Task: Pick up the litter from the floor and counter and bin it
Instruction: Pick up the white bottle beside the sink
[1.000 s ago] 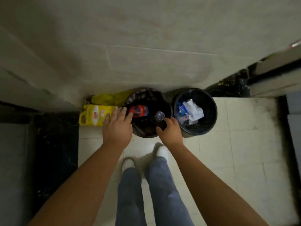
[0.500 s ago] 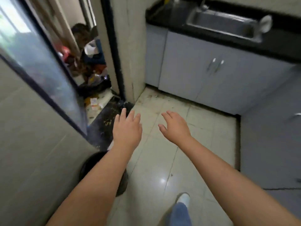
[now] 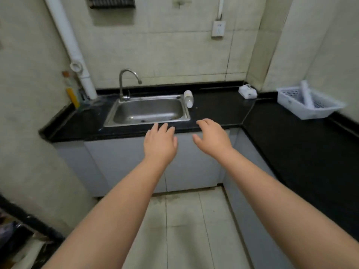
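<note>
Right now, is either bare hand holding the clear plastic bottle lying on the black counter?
No: the left hand and right hand are open and empty, while the clear plastic bottle lies beside the steel sink.

The black stone bench (image 3: 291, 152) runs off the right edge; the dark wall vent (image 3: 111, 2) is cropped above; clutter (image 3: 7, 230) lower left is too blurred to identify.

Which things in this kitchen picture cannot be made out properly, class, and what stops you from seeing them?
Head view only:
- Small white object at the counter's back edge: too small to identify.
- Plastic bottle lying beside the sink: contents and label too blurred to tell.
- Items by the white pipe: dim and blurred.
- Clutter at the lower left: cut off by the frame edge.
- Basket contents: partly hidden by its walls.
- The bins: out of frame.
</note>
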Demonstrator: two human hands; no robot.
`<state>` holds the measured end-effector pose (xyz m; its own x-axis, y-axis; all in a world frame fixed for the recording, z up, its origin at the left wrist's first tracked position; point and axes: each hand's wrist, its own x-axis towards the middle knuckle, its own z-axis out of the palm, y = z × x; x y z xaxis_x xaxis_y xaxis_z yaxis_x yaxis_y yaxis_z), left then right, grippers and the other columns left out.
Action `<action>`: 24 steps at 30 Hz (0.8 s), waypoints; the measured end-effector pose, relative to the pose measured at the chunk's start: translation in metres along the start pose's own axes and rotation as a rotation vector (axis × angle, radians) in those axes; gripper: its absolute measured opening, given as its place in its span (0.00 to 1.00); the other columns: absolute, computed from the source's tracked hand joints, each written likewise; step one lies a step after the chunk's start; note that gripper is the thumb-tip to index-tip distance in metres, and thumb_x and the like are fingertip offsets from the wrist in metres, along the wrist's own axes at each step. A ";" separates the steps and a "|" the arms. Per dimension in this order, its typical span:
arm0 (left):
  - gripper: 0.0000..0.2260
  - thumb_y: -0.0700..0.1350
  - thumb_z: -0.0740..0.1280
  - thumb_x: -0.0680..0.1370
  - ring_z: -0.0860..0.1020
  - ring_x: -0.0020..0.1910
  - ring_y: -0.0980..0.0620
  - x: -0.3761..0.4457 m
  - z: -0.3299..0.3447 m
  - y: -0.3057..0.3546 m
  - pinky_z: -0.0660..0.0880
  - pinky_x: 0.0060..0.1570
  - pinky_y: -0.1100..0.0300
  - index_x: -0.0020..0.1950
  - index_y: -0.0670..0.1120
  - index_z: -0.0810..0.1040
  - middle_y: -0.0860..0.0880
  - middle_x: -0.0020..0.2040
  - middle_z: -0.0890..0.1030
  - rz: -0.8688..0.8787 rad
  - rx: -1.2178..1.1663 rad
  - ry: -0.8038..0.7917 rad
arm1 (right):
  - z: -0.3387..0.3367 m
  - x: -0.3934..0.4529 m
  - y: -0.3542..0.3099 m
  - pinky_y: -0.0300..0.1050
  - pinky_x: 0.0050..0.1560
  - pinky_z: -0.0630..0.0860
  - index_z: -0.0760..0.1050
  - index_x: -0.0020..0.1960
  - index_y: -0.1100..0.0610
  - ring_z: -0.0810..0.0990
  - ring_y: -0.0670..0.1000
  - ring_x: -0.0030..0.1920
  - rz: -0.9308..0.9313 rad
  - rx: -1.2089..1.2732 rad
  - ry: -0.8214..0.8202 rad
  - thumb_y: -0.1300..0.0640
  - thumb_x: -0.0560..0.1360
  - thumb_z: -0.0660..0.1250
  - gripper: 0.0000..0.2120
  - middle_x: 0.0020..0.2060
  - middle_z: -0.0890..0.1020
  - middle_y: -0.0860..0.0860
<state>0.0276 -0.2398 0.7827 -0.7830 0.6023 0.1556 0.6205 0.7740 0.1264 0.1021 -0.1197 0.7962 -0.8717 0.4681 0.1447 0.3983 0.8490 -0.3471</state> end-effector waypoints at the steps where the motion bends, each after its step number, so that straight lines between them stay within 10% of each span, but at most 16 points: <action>1: 0.19 0.48 0.55 0.82 0.58 0.76 0.44 0.028 0.002 0.006 0.59 0.73 0.50 0.72 0.46 0.67 0.47 0.75 0.66 0.020 0.002 0.005 | -0.006 0.021 0.013 0.52 0.66 0.68 0.66 0.68 0.60 0.69 0.58 0.68 0.022 -0.010 0.008 0.54 0.77 0.61 0.22 0.68 0.70 0.56; 13: 0.19 0.48 0.53 0.82 0.53 0.78 0.46 0.385 0.010 -0.019 0.53 0.76 0.49 0.74 0.48 0.63 0.49 0.78 0.60 0.106 0.054 0.020 | -0.012 0.333 0.098 0.52 0.68 0.70 0.62 0.72 0.58 0.67 0.56 0.70 0.281 -0.021 0.025 0.50 0.78 0.60 0.25 0.71 0.68 0.55; 24: 0.21 0.49 0.51 0.83 0.48 0.79 0.48 0.564 0.088 -0.077 0.49 0.77 0.51 0.76 0.49 0.57 0.50 0.79 0.54 0.002 0.062 -0.164 | 0.139 0.559 0.138 0.52 0.63 0.73 0.61 0.70 0.61 0.72 0.61 0.65 0.572 0.286 -0.275 0.46 0.74 0.66 0.31 0.66 0.71 0.61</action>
<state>-0.4657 0.0571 0.7741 -0.7816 0.6238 -0.0071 0.6221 0.7802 0.0650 -0.3703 0.2249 0.7000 -0.6031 0.7116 -0.3605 0.7587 0.3721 -0.5347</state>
